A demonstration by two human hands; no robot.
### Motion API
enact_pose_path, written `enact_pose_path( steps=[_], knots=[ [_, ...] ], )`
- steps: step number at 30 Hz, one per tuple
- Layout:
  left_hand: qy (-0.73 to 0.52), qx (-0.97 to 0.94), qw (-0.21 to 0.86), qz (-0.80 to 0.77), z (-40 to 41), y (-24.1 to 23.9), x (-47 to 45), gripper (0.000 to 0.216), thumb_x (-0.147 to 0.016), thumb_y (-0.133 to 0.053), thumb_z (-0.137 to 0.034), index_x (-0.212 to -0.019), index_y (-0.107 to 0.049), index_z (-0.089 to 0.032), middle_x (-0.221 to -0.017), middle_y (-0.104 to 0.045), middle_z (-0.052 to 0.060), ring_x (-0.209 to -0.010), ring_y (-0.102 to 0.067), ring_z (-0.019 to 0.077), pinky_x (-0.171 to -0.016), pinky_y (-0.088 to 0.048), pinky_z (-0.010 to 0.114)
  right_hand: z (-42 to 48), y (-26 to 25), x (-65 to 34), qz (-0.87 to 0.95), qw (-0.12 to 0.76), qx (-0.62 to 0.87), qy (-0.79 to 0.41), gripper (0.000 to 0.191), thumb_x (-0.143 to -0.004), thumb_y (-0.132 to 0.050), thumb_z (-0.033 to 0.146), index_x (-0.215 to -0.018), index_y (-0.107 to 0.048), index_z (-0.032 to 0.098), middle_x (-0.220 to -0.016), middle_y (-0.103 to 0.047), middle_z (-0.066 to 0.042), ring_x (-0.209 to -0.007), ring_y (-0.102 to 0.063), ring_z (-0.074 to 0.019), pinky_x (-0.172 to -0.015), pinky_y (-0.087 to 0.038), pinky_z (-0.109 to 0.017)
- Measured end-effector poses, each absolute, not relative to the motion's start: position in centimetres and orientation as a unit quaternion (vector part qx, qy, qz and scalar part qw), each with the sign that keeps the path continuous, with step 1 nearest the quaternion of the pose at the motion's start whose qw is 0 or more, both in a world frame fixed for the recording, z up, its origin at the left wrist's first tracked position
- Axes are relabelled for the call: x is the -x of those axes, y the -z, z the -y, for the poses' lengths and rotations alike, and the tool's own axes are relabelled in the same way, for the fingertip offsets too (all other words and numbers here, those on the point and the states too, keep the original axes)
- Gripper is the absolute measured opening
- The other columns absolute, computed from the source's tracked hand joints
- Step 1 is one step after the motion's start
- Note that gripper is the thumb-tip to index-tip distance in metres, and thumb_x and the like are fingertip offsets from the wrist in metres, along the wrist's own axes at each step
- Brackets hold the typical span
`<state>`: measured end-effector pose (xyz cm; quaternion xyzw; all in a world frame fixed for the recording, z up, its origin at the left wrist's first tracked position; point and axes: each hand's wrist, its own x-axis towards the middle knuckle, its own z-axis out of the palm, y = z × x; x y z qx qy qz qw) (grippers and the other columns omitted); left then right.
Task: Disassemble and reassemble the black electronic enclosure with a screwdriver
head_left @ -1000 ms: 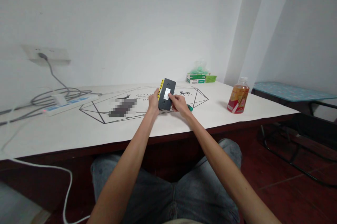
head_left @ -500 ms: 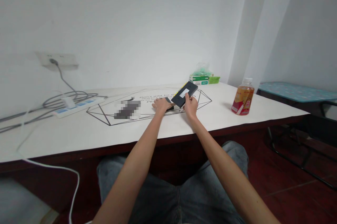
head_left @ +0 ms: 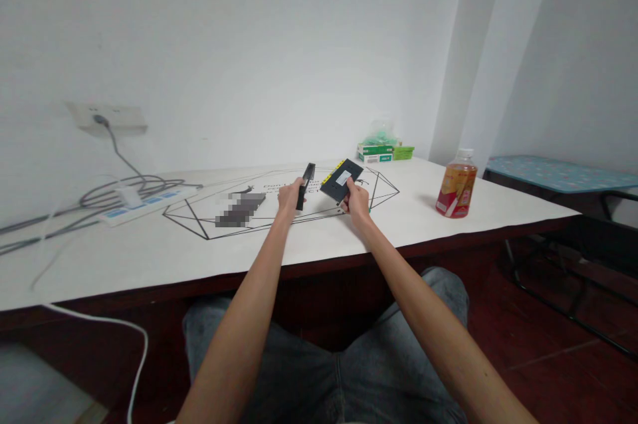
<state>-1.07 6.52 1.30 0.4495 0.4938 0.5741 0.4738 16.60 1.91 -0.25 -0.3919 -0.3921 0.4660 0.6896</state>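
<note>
A dark box [head_left: 341, 179], yellow along its left edge and white-labelled on the face toward the camera, tilts over a white counter [head_left: 149, 258] in a person's right hand [head_left: 357, 200], the thumb laid on that face beside the label and the fingers gripping from beneath, partly hidden. Just to its left, apart from it, the left hand [head_left: 290, 195] clasps a slim black piece [head_left: 307, 183], seen nearly edge-on; whether its lower end touches the counter cannot be told. The step appears to be one of handling the two separately, one in each hand. Judging by their angles, the next move calls for a steady hold on both and a turn of the wrist if their faces are to line up. Left of the hands lies a dark slab [head_left: 239, 210], partly pixelated; farther out, a power strip [head_left: 147, 203] sits among cables [head_left: 100, 195], green boxes [head_left: 375, 150] line the back, and a bottle [head_left: 456, 188] stands upright at right.
</note>
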Motion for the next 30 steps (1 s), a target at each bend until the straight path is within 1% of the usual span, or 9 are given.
enact_pose_path(
  steps=[1, 3, 5, 8, 12, 17, 19, 25, 30],
  knots=[
    [-0.585, -0.43, 0.499, -0.473, -6.1, -1.5, 1.3, 0.026, -0.079, -0.062, -0.039, -0.091, -0.066, -0.018, -0.082, -0.075, 0.012, -0.086, -0.074, 0.0303, -0.061, -0.052, 0.03, -1.7, 0.0, -16.5, 0.377, 0.69, 0.383, -0.484, 0.049, -0.099, -0.055, 0.054, -0.066, -0.033, 0.025, -0.045, -0.031, 0.01, -0.035, -0.031, -0.0061, -0.034, -0.022, -0.02],
    [-0.587, -0.402, 0.566, -0.417, -5.2, -1.9, 1.5, 0.029, -0.081, -0.054, -0.039, -0.094, -0.067, -0.016, -0.077, -0.074, 0.011, -0.072, -0.073, 0.0273, -0.057, -0.053, 0.032, -1.4, -0.3, -16.2, 0.363, 0.679, 0.374, -0.517, 0.049, -0.099, -0.056, 0.048, -0.064, -0.033, 0.024, -0.044, -0.033, 0.01, -0.033, -0.031, -0.005, -0.033, -0.019, -0.019],
    [-0.58, -0.381, 0.619, -0.368, -4.3, -2.3, 1.3, 0.03, -0.082, -0.053, -0.04, -0.093, -0.066, -0.016, -0.074, -0.073, 0.009, -0.066, -0.072, 0.0268, -0.057, -0.055, 0.035, -1.1, -0.4, -16.1, 0.37, 0.654, 0.375, -0.543, 0.048, -0.1, -0.057, 0.044, -0.063, -0.035, 0.023, -0.043, -0.035, 0.009, -0.032, -0.031, -0.0046, -0.032, -0.017, -0.019],
    [-0.589, -0.355, 0.639, -0.344, -3.4, -2.5, 0.9, 0.021, -0.082, -0.058, -0.037, -0.086, -0.063, -0.017, -0.069, -0.069, 0.005, -0.059, -0.067, 0.0225, -0.061, -0.059, 0.039, -1.0, -0.3, -16.0, 0.388, 0.625, 0.385, -0.558, 0.044, -0.101, -0.055, 0.039, -0.064, -0.04, 0.022, -0.043, -0.036, 0.008, -0.03, -0.033, -0.0049, -0.032, -0.015, -0.019],
    [-0.574, -0.357, 0.657, -0.333, -3.1, -2.4, 0.6, 0.014, -0.081, -0.057, -0.028, -0.085, -0.062, -0.016, -0.071, -0.07, 0.006, -0.061, -0.066, 0.0213, -0.065, -0.062, 0.042, -1.0, -0.1, -15.8, 0.407, 0.608, 0.394, -0.557, 0.041, -0.102, -0.054, 0.035, -0.065, -0.043, 0.02, -0.044, -0.037, 0.008, -0.03, -0.034, -0.005, -0.032, -0.015, -0.019],
    [-0.559, -0.369, 0.643, -0.371, -3.5, -2.1, 0.4, 0.011, -0.079, -0.055, -0.019, -0.083, -0.062, -0.013, -0.066, -0.068, 0.007, -0.055, -0.062, 0.0192, -0.054, -0.06, 0.035, -1.3, 0.0, -16.0, 0.41, 0.589, 0.414, -0.56, 0.044, -0.102, -0.055, 0.035, -0.063, -0.041, 0.021, -0.044, -0.039, 0.007, -0.031, -0.033, -0.005, -0.031, -0.015, -0.019],
    [-0.551, -0.376, 0.644, -0.374, -3.6, -2.0, 0.3, 0.011, -0.077, -0.056, -0.018, -0.085, -0.063, -0.013, -0.065, -0.067, 0.006, -0.055, -0.062, 0.0192, -0.055, -0.061, 0.036, -1.4, 0.1, -16.1, 0.417, 0.58, 0.422, -0.559, 0.044, -0.101, -0.055, 0.035, -0.062, -0.04, 0.021, -0.043, -0.04, 0.006, -0.031, -0.033, -0.0051, -0.031, -0.015, -0.018],
    [-0.515, -0.396, 0.66, -0.378, -3.5, -1.9, 0.3, 0.021, -0.072, -0.058, -0.015, -0.091, -0.066, -0.011, -0.069, -0.071, 0.009, -0.064, -0.07, 0.0247, -0.065, -0.064, 0.043, -1.8, 0.6, -16.1, 0.436, 0.573, 0.427, -0.547, 0.047, -0.101, -0.055, 0.035, -0.06, -0.039, 0.021, -0.042, -0.042, 0.005, -0.03, -0.033, -0.0051, -0.03, -0.016, -0.018],
    [-0.505, -0.425, 0.652, -0.374, -3.4, -1.9, 0.3, 0.032, -0.067, -0.058, -0.015, -0.098, -0.067, -0.012, -0.074, -0.074, 0.01, -0.073, -0.073, 0.0291, -0.07, -0.065, 0.049, -2.2, 1.1, -16.1, 0.451, 0.571, 0.426, -0.538, 0.046, -0.099, -0.06, 0.034, -0.059, -0.04, 0.022, -0.042, -0.042, 0.005, -0.031, -0.036, -0.0061, -0.029, -0.019, -0.018]
  ],
)
